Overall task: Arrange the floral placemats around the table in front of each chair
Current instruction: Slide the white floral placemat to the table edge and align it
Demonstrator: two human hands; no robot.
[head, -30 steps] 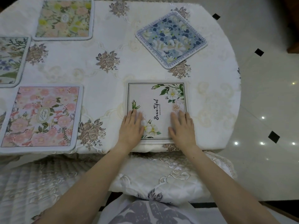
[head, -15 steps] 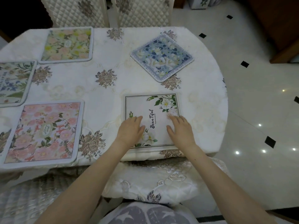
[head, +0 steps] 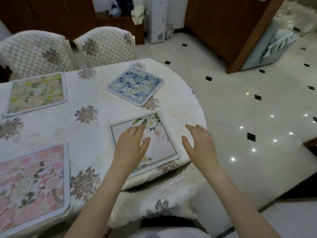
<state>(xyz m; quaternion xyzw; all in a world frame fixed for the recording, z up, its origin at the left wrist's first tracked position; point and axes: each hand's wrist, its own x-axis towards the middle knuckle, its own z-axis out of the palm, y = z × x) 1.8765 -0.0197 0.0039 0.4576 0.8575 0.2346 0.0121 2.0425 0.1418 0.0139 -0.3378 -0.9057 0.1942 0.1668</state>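
A white placemat with green leaves and white flowers [head: 163,145] lies flat near the table's front right edge. My left hand [head: 131,147] hovers over its left half, fingers spread, holding nothing. My right hand [head: 200,145] is lifted to the right of the mat, open and apart from it. A blue floral placemat [head: 135,85] lies turned diamond-wise further back. A yellow-green floral placemat [head: 36,93] lies at the back left. A pink floral placemat [head: 32,184] lies at the front left.
The table [head: 85,134] has a white embroidered cloth and a rounded right end. Two quilted chairs [head: 104,46] stand behind it, and a cushioned chair seat [head: 154,203] is just below my arms. White tiled floor [head: 248,109] lies to the right, wooden cabinets [head: 223,23] behind.
Both hands have lifted off the white placemat; the right hand has moved to its right side. The view has tilted up and turned right, showing the chairs and room.
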